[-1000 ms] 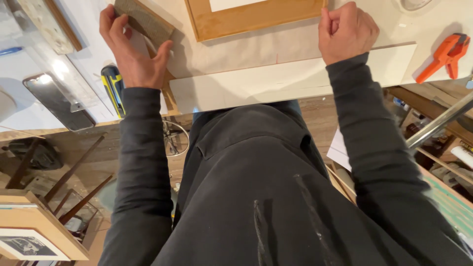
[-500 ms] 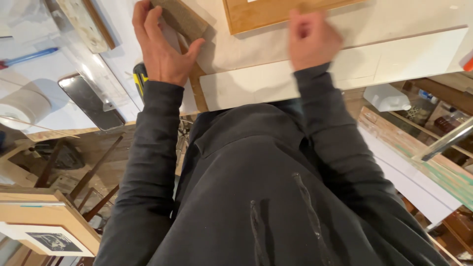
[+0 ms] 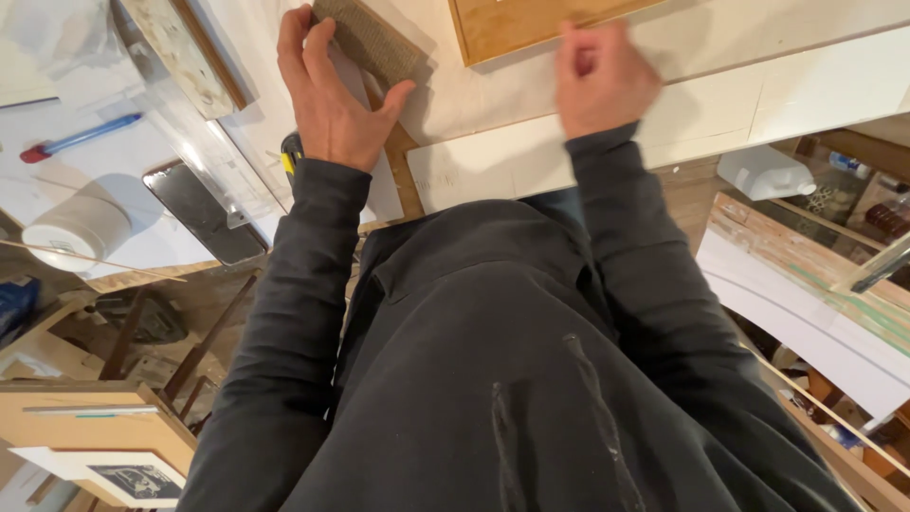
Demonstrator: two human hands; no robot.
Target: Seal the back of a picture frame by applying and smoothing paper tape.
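Observation:
My left hand [image 3: 327, 100] grips a small brown cardboard-like block [image 3: 368, 43] at the top left of the bench. My right hand [image 3: 602, 81] is blurred, with its fingers curled near the edge of a long white board [image 3: 720, 109] that lies along the bench front; whether it holds anything is unclear. Just above that hand lies a wooden frame [image 3: 531, 24]. My dark sleeves and jacket fill the lower middle of the view.
On the white bench at left lie a red and blue pen [image 3: 81, 137], a roll of white tape [image 3: 76, 228], a dark phone [image 3: 201, 210] and a framed panel [image 3: 185, 52]. A yellow-black tool [image 3: 290, 152] peeks beside my left wrist. Frames and boards are stacked on the floor.
The view has swung left and down. My left hand still grips the brown block. My right hand has moved left along the white board and is in motion.

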